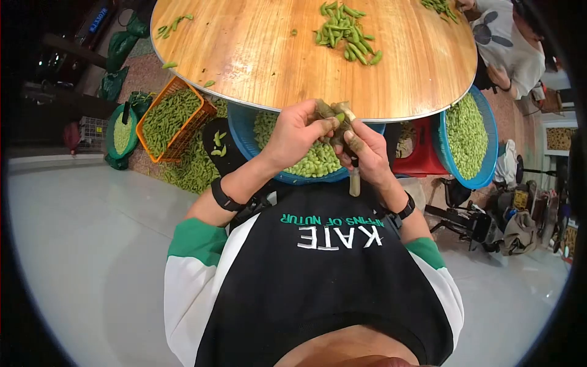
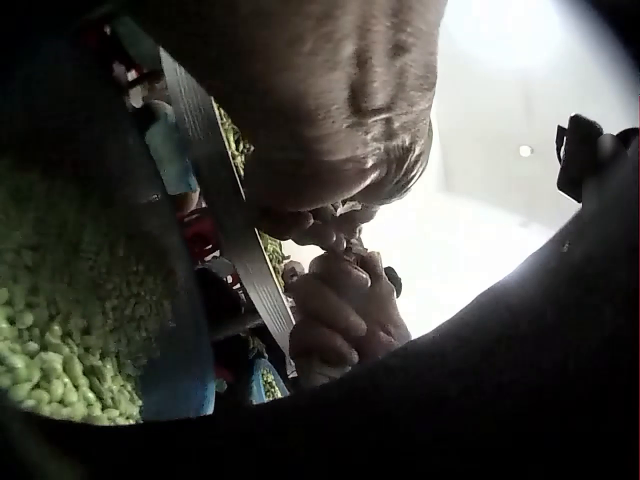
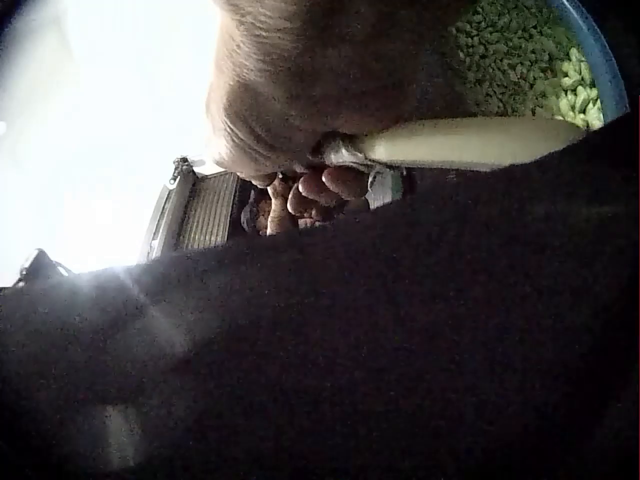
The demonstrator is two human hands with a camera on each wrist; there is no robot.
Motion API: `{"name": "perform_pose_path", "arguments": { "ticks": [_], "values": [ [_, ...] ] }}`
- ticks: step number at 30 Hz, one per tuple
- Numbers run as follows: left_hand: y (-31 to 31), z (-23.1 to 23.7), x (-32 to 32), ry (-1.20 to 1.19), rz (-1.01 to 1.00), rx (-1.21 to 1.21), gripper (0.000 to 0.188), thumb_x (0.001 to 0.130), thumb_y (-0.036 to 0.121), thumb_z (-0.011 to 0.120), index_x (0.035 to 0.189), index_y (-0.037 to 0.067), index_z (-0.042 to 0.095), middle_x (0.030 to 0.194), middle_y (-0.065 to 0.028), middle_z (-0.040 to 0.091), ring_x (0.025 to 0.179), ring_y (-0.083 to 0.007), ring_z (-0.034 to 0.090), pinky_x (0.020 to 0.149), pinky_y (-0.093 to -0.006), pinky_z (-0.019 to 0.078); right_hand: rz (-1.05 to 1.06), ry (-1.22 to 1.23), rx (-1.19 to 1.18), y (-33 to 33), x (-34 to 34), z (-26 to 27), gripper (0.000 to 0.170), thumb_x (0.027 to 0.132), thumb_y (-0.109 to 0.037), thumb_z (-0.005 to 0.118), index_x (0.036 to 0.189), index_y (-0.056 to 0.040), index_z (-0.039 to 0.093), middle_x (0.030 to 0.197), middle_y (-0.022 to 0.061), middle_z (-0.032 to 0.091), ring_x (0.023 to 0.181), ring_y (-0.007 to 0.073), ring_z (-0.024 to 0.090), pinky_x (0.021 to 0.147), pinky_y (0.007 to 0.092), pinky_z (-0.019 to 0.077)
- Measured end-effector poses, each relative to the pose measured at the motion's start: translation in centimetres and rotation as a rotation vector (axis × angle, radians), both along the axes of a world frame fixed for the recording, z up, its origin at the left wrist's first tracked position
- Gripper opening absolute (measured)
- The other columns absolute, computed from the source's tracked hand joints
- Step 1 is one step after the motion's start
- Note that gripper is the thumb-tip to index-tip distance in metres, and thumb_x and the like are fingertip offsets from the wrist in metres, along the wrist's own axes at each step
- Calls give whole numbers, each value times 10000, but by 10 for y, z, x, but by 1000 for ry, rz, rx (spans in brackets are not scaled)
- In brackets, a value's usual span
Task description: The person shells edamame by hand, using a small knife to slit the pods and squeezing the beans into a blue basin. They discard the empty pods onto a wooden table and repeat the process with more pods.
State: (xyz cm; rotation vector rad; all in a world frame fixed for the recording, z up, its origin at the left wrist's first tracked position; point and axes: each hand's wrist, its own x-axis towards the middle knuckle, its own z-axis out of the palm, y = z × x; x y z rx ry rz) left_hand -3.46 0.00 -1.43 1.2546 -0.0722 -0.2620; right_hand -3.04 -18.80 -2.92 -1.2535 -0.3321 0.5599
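Note:
Just over the near edge of the round wooden table [image 1: 257, 61], both hands meet at the fingertips. A small green soybean pod [image 1: 340, 117] is pinched between the thumb and fingers of my left hand [image 1: 292, 136]. My right hand [image 1: 370, 153] curls round a tool with a pale handle [image 1: 354, 183], which points down toward the body; its working end is hidden among the fingers. Brownish coverings [image 1: 324, 109] wrap some fingertips. Below the hands stands a blue tub [image 1: 241, 131] of shelled green beans [image 1: 315, 162]. In the right wrist view the pale handle [image 3: 470, 142] juts out of the fist.
Pods [image 1: 342, 30] lie in a pile on the table. An orange crate [image 1: 199, 110] of pods stands at left, above loose pods [image 1: 192, 165] on the floor. At right are a red stool [image 1: 422, 150], another blue tub [image 1: 489, 165] and a seated person [image 1: 513, 55].

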Motion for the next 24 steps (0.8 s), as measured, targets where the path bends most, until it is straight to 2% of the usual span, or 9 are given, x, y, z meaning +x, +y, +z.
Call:
{"name": "perform_pose_path", "arguments": {
  "ticks": [1,3,7,11,16,19,21,23,24],
  "values": [
    [-1,1,-1,-44,13,0,55,903,40,578,926,-9,582,803,-15,620,716,-54,552,626,-206,448,-1,-1,3,0,0,1,433,989,-145,415,1389,13,362,799,46,559,538,63,433,452,183,359],
    [-4,3,-3,-65,27,12,61,901,33,577,937,-16,580,822,-18,620,738,-59,554,654,-214,456,26,51,66,-1,0,8,217,996,-173,423,1089,-5,523,770,32,560,528,45,444,450,184,354],
    [-5,2,-5,-131,53,28,82,903,22,570,968,-27,581,852,-23,623,767,-64,560,686,-219,467,33,118,146,-1,-2,16,254,986,-155,444,1168,5,519,765,26,561,531,48,444,452,181,345],
    [-2,-3,-3,-135,50,-4,88,904,27,569,976,-23,581,853,-16,620,744,-63,553,680,-218,465,-14,-21,60,1,-1,12,279,971,-125,471,1204,17,523,756,27,571,533,45,441,452,180,331],
    [3,-5,2,183,-111,-382,99,895,34,573,987,5,592,820,-9,597,678,-62,535,568,-202,425,-5,15,115,-2,5,10,286,961,-110,477,1203,30,539,745,23,576,526,40,431,448,177,315],
    [-1,-2,3,324,-115,-511,61,894,44,573,943,18,595,772,-12,589,646,-57,531,533,-191,401,88,96,191,-5,8,13,287,942,-79,496,1204,28,549,726,24,574,548,61,472,477,203,367],
    [2,-8,5,287,-123,-479,45,893,58,577,912,20,591,743,-12,584,626,-53,522,530,-190,397,-45,-458,-301,-2,10,15,287,898,-44,559,1175,32,559,733,54,587,597,102,536,545,242,436],
    [2,-11,3,256,-131,-446,51,892,72,581,881,23,587,713,-12,578,606,-49,512,527,-190,393,-88,-574,-333,-1,12,0,301,872,-32,590,1165,32,560,739,69,593,628,116,560,585,252,456],
    [-2,-10,1,162,-62,-263,72,888,82,586,860,16,580,690,-9,571,597,-54,513,523,-202,397,-131,-693,-366,0,13,-4,319,845,-19,622,1154,33,562,745,85,599,660,130,583,625,262,476]
  ]
}}
